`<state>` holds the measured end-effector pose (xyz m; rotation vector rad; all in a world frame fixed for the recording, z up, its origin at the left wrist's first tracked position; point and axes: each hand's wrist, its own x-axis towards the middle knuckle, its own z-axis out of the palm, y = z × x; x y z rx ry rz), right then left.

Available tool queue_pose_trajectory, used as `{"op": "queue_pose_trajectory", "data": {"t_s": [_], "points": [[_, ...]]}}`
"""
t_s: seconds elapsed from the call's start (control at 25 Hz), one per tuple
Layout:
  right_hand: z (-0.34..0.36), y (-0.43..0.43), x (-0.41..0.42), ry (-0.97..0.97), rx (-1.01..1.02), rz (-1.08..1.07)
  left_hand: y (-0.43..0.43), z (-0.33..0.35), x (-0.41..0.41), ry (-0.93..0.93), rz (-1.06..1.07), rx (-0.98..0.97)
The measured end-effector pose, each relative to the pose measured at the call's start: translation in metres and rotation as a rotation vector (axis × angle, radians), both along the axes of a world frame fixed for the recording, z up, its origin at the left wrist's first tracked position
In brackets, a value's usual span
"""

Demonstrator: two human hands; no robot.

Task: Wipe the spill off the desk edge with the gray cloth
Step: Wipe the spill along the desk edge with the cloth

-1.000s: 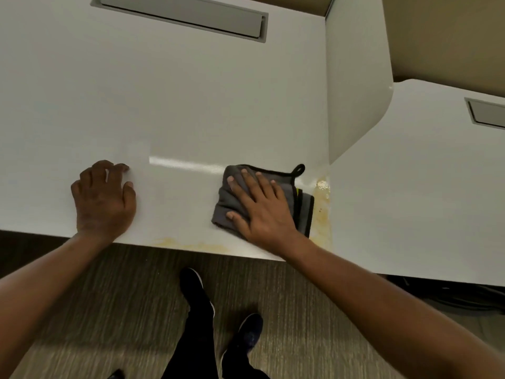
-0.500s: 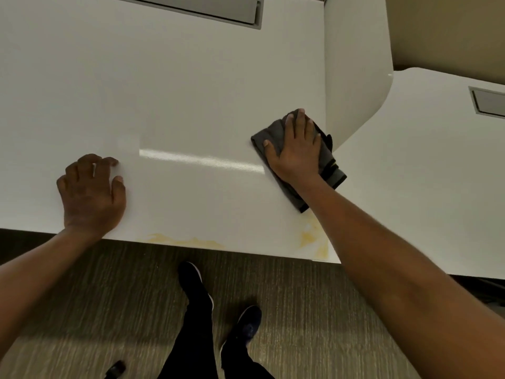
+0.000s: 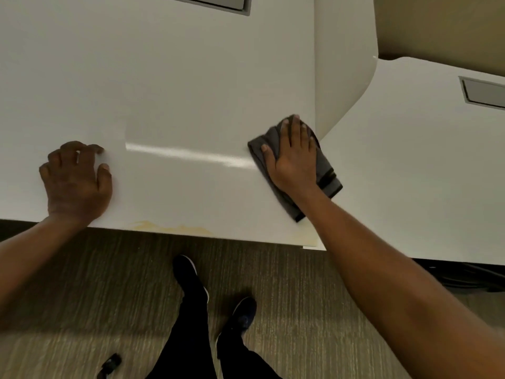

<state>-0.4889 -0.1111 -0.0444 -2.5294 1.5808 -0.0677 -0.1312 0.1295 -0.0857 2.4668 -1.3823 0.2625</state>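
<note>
A white desk [image 3: 191, 91] is viewed from above. The gray cloth [image 3: 323, 170], folded, is pressed flat under the right hand [image 3: 293, 160], fingers extended and slightly spread on top, beside an upright divider panel [image 3: 341, 77]. The left hand [image 3: 78, 181] is braced on the desk, fingers curled and empty. A yellowish spill [image 3: 172, 228] is seen along the near edge, apart from the cloth. The cloth is judged soft, light and limp; palm pressure from above should control it best.
</note>
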Motion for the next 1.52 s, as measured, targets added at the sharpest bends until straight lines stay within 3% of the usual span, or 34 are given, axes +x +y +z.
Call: {"op": "queue_pose_trajectory", "data": {"t_s": [0.16,0.52,0.84,1.2,1.52], "points": [[-0.005,-0.011,0.005,-0.024,0.000,-0.024,-0.001,-0.002,0.007,0.019,-0.021,-0.010],[-0.003,0.136,-0.056,0.004,0.063,-0.219,-0.004,0.006,0.000,0.039,-0.013,-0.023],[-0.001,0.026,0.005,-0.019,0.092,-0.394,-0.001,0.013,-0.006,0.055,-0.005,0.027],[-0.009,0.137,-0.043,-0.022,0.042,-0.388,-0.002,0.020,-0.009,0.082,0.018,0.048],[-0.002,0.042,0.006,-0.008,0.088,-0.472,-0.002,0.021,-0.011,0.079,0.011,0.054]]}}
